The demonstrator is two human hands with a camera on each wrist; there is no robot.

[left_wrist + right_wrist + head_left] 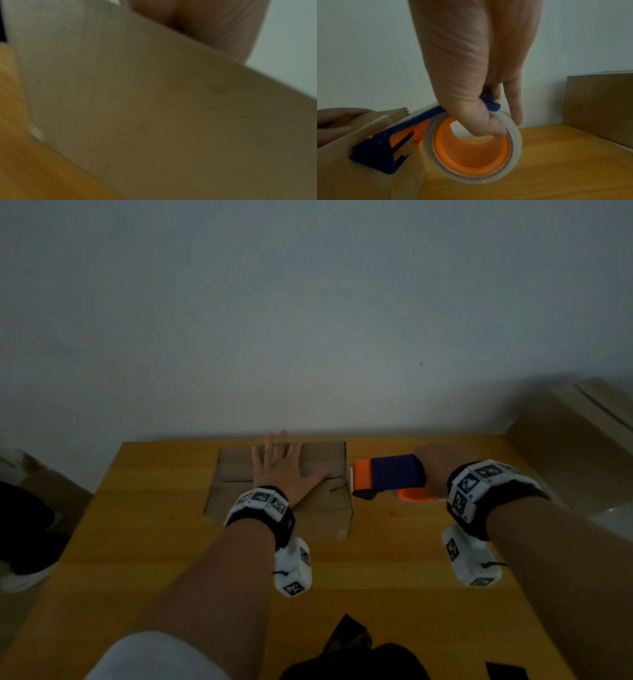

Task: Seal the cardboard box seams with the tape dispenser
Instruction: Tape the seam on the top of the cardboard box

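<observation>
Fingers [274, 446] of the left hand [282, 470] lie straight and spread, pressing flat on top of the box [322, 460] at the far middle of the bench [154, 542], while the right hand [476, 75] curls round the dispenser [412, 129], thumb hooked into the orange core of the tape roll [471, 147]. The dispenser's blue nose sits against the box's right side, so I judge a taping pass is starting or ending there; how many seams are sealed cannot be told. The box is plain brown cardboard, flaps down, its far right corner frayed.
</observation>
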